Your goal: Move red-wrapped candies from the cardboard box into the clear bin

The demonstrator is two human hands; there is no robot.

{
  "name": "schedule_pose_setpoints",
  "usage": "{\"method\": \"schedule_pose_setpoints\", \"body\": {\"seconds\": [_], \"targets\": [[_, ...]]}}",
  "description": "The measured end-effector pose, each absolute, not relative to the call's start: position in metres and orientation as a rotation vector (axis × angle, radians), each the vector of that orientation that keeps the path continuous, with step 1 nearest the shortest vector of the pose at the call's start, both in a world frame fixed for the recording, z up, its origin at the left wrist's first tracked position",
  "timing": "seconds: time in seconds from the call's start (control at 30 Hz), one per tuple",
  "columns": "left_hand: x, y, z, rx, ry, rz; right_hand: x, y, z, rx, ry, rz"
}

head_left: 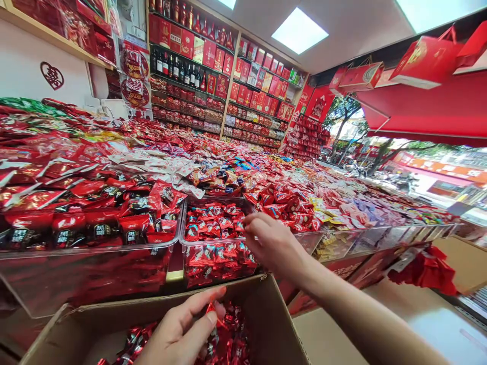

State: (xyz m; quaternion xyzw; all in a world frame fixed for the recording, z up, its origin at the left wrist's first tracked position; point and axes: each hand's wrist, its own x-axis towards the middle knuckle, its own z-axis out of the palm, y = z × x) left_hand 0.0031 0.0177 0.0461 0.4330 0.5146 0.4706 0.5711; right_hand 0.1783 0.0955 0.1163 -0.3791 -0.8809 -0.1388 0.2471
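My left hand point(186, 327) is inside the open cardboard box point(148, 309), with a red-wrapped candy point(211, 308) between thumb and fingers. More shiny red-wrapped candies point(233, 329) lie loose in the box beneath it. Farther forward, my right hand point(268, 238) hovers at the right edge of a clear plastic bin point(181, 223) of small red candies point(213, 223). Its fingers are curled together, and whatever they may hold is hidden.
Left of the bin stands another clear bin with red-and-black packets point(102, 228). Heaps of wrapped sweets point(289, 203) cover the sloping display. Shelves of bottles and red boxes point(209, 53) line the back. Red gift bags point(426, 61) hang at upper right. Red cloth point(426, 274) sits at lower right.
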Motion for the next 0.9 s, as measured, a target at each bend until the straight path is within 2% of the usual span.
{"method": "schedule_pose_setpoints", "body": {"seconds": [0.17, 0.5, 0.7, 0.8, 0.9], "targets": [[0.002, 0.025, 0.041, 0.812, 1.038, 1.219, 0.167, 0.172, 0.145, -1.356, -2.665, -0.759], [0.004, 0.023, 0.039, 0.859, 1.019, 1.270, 0.158, 0.214, 0.123, -1.469, -2.749, -0.821], [0.003, 0.026, 0.043, 0.817, 1.023, 1.349, 0.158, 0.193, 0.140, -1.484, -2.698, -0.719], [-0.001, 0.026, 0.047, 0.760, 1.009, 1.316, 0.155, 0.145, 0.144, -1.334, -2.648, -0.482], [-0.003, 0.029, 0.048, 0.644, 0.918, 1.262, 0.153, 0.088, 0.127, -0.995, -2.507, 0.214]]}}
